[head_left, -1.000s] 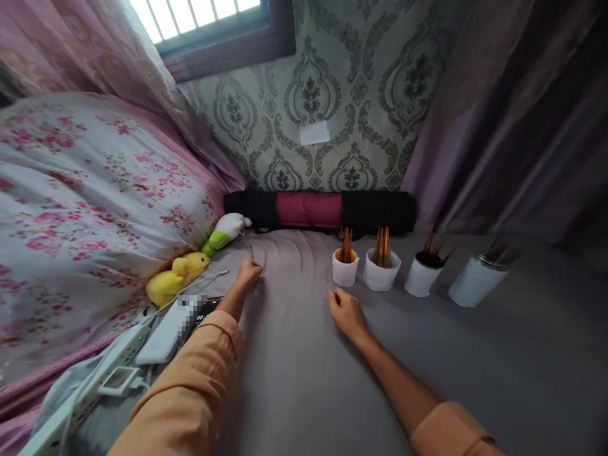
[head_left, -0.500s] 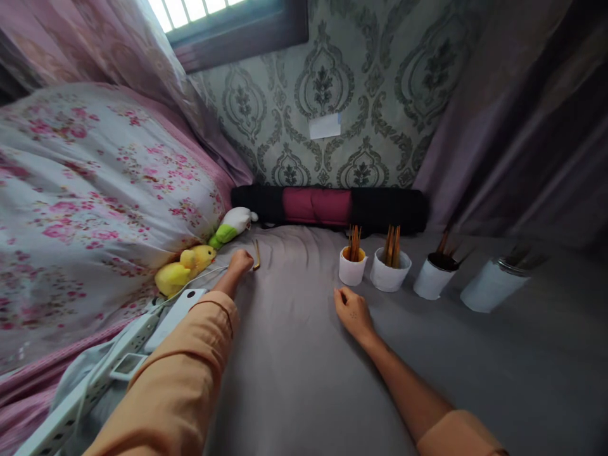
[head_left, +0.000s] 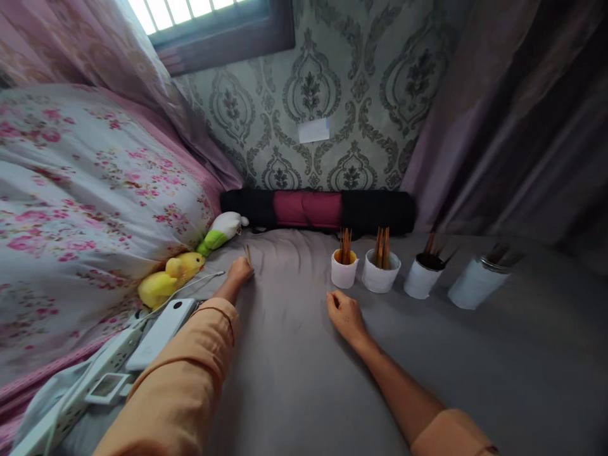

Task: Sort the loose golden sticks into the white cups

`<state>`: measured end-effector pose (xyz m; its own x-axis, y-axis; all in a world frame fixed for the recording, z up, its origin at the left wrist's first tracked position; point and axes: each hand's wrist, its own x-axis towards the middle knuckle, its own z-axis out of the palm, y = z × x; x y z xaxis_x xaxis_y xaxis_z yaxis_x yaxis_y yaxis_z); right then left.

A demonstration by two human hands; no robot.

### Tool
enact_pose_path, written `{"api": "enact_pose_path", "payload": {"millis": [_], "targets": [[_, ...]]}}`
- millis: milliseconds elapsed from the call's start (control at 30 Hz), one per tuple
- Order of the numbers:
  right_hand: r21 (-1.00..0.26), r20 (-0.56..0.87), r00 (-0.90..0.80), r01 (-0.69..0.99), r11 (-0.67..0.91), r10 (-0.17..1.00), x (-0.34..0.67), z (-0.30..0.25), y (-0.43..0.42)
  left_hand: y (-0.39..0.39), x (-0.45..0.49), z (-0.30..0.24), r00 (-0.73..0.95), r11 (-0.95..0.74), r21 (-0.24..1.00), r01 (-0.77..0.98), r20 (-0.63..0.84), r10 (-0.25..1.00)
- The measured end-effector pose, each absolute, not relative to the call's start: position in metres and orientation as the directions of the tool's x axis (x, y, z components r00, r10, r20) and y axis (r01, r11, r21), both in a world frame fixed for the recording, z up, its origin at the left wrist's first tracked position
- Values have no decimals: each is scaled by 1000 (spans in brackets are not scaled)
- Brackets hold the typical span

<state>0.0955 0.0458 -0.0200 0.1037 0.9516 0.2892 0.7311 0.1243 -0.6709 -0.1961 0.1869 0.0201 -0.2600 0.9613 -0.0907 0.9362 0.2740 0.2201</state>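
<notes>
My left hand [head_left: 240, 272] is closed low over the grey sheet, at a few thin brown sticks [head_left: 247, 253]. Their upper ends show beyond my fingers, while their lower part is hidden by the hand. My right hand [head_left: 346, 316] rests on the sheet, loosely curled, with nothing visible in it. Just beyond it stands a white-wrapped cup [head_left: 344, 275] with a yellow inside, holding several brown sticks [head_left: 345, 244]. To its right are a wider white cup [head_left: 380, 280], a dark-mouthed white cup [head_left: 421, 282] and a tilted-looking white can [head_left: 477, 288], each with sticks in it.
A yellow plush duck [head_left: 168, 278] and a white-and-green plush toy [head_left: 222, 232] lie by the floral cushion [head_left: 95, 190]. A white phone-like device [head_left: 161, 335] and a power strip [head_left: 90, 392] lie left of my arm. A black-and-maroon roll [head_left: 308, 210] lies along the wall.
My left hand has moved right, onto the thin sticks, which stood clear of it before. My right hand stays in nearly the same place by the cups. The view has shifted slightly.
</notes>
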Motion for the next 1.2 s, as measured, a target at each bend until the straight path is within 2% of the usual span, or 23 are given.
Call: {"api": "enact_pose_path", "payload": {"millis": [300, 1200], "targets": [[-648, 272, 107, 755, 100, 956, 95, -19, 45, 187, -192, 16, -318, 324, 189, 927, -62, 946], [-649, 274, 103, 753, 105, 956, 96, -17, 45, 188, -189, 13, -330, 335, 165, 927, -60, 942]]}}
